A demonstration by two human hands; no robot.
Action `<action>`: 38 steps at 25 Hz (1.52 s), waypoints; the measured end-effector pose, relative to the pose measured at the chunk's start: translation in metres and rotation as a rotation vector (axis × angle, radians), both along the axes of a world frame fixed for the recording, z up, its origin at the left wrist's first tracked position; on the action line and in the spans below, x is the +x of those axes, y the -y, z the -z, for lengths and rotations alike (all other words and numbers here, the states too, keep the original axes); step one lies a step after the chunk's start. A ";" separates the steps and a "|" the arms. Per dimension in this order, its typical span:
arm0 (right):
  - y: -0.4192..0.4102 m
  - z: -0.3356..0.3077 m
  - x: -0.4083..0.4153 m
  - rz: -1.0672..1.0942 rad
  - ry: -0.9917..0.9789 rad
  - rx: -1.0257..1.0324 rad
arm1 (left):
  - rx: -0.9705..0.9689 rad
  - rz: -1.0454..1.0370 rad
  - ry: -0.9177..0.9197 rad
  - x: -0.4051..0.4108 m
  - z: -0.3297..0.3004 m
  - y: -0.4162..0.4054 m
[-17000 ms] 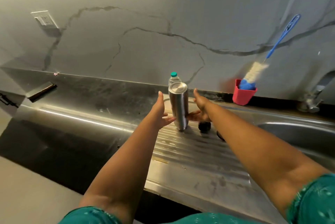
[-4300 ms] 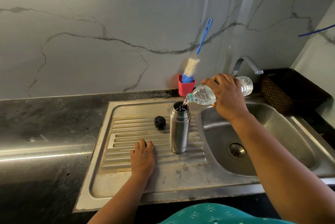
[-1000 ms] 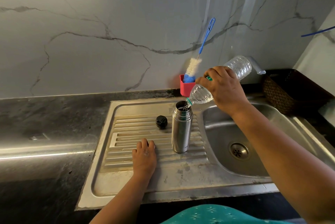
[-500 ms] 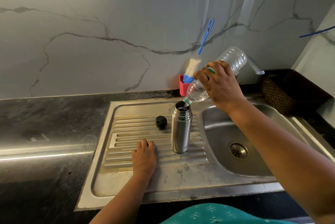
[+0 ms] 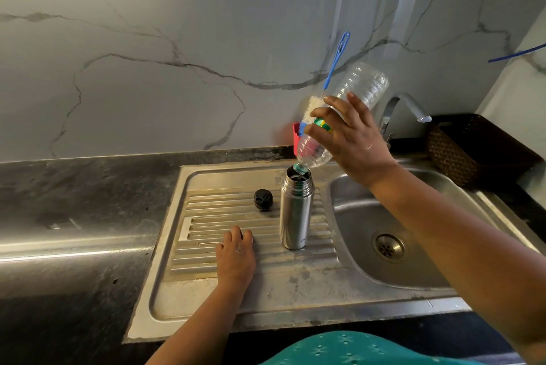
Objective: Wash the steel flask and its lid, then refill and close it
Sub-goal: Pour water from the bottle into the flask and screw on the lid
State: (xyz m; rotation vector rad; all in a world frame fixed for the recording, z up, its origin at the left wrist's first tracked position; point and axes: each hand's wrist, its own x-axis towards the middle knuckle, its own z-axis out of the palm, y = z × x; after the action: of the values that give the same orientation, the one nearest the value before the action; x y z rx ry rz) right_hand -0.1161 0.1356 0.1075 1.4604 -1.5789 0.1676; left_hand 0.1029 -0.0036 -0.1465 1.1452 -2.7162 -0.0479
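**A:** Nearest you, your left hand point(image 5: 236, 252) lies on the ribbed drainboard point(image 5: 206, 246), fingers loosely bent, gripping nothing. It is near the steel flask point(image 5: 296, 214) but apart from it, at about the flask's eight o'clock.

**B:** Would you bring it in?

**A:** I would. The flask stands upright and unsupported on ridged steel, so a nudge from the bottle neck could tip it. Wrap your left hand round the body and you're safe.

**B:** And the lid?

**A:** The black lid point(image 5: 263, 200) sits on the drainboard at the flask's ten o'clock, just beside it, within easy reach of your left hand for closing.

**B:** Now the pour.

**A:** Your right hand point(image 5: 351, 143) is wrapped round the plastic water bottle point(image 5: 339, 116), thumb and fingers curled about its label band. The bottle is tipped steeply, base up toward one o'clock, mouth right at the flask's open rim. It looks nearly drained. Keep the mouth centred over the opening so nothing runs down the outside, and level off before the water reaches the threads.

**B:** Behind that?

**A:** The sink basin point(image 5: 413, 246) at three o'clock, then the blue bottle brush point(image 5: 336, 60) in its red holder point(image 5: 296, 134), the tap point(image 5: 404, 104) and the woven basket point(image 5: 461, 152) at the wall.
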 end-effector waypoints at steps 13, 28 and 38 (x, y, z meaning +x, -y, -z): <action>-0.003 0.004 0.007 -0.094 -0.020 0.027 | 0.021 0.104 0.019 0.002 -0.013 0.000; -0.026 -0.021 0.026 0.377 0.821 0.257 | 1.392 -0.210 -0.946 -0.027 -0.102 -0.019; -0.024 0.062 0.130 0.134 1.595 0.559 | 1.860 -0.121 -1.450 0.006 -0.141 0.011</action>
State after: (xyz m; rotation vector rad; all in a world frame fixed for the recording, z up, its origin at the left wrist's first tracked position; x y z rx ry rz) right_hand 0.0136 0.1596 0.0455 1.6503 -3.1543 1.0823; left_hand 0.1091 -0.0147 -0.0056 0.6757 -0.7092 -2.3881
